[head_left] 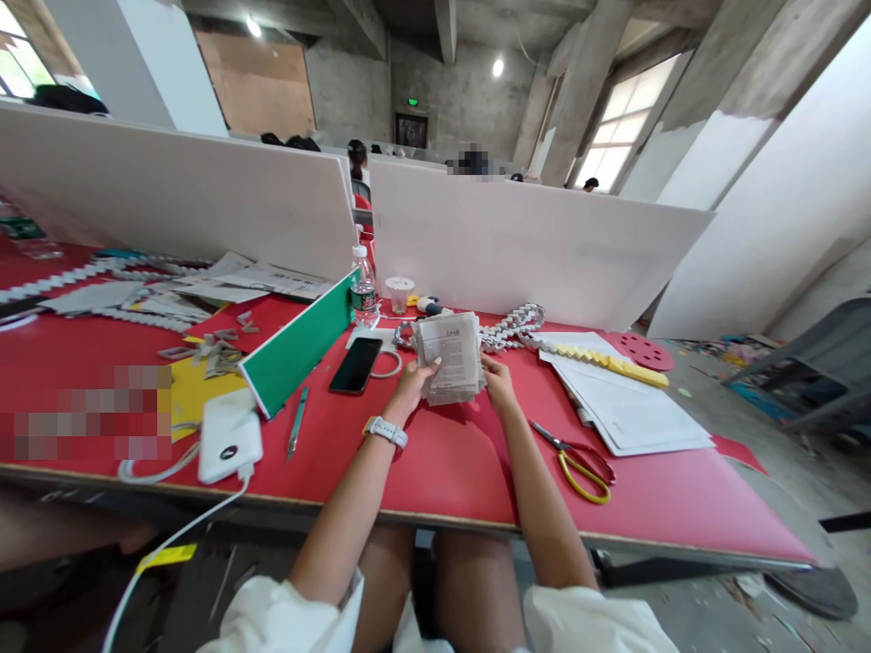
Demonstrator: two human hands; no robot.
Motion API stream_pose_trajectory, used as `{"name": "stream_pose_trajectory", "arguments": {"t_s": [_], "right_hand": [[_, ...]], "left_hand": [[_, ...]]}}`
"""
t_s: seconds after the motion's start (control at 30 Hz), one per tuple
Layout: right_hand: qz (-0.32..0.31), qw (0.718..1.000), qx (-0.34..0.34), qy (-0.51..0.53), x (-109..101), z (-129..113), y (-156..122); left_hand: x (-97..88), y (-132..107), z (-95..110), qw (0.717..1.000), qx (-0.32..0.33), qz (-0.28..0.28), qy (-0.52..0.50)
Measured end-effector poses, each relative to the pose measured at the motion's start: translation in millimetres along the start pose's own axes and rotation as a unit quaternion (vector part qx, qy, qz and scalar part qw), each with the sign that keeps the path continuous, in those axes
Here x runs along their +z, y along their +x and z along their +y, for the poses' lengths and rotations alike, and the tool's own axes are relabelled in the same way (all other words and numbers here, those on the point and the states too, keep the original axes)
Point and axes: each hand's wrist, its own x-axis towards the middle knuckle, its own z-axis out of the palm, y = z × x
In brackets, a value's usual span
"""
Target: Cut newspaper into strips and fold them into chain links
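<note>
Big red desk (449, 476), with a green board (303, 340) standing on edge, seemingly to split the space. White sheets (636, 408) lie off right, maybe to keep the middle free. Scissors (578, 461) rest near the right forearm, probably for easy reach. The paper stack (450, 354) is held just above the desk, likely gripped both sides so loose pieces don't slip. Left hand (412, 385) has its thumb flat on top; right hand (499, 381) closes on the right edge, fingers partly hidden.
</note>
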Motion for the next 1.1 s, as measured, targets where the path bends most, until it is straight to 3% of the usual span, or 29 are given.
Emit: {"name": "stream_pose_trajectory", "arguments": {"t_s": [0.1, 0.2, 0.3, 0.43, 0.67, 0.9, 1.1], "right_hand": [[0.020, 0.995, 0.085, 0.052, -1, -3, -1], [0.043, 0.993, 0.102, 0.051, -3, 0, 0], [0.077, 0.995, 0.058, 0.001, -6, 5, 3], [0.140, 0.987, -0.049, -0.063, -7, 9, 5], [0.101, 0.982, -0.092, -0.130, -13, 5, 6], [0.096, 0.920, -0.139, -0.353, -15, -5, -3], [0.051, 0.933, -0.141, -0.326, -18, -17, -3]], "left_hand": [[-0.3, 2, 1, 0.999, 0.010, 0.037, -0.003], [0.1, 2, 2, 0.999, 0.008, 0.051, 0.011], [0.4, 0, 2, 0.998, 0.012, 0.052, 0.044], [0.5, -2, 0, 0.995, 0.044, 0.019, 0.091], [0.7, -1, -2, 0.987, 0.078, 0.025, 0.141], [-1.5, -2, -4, 0.988, 0.052, -0.033, 0.140], [3.9, -10, 5, 0.994, 0.032, -0.050, 0.087]]}}
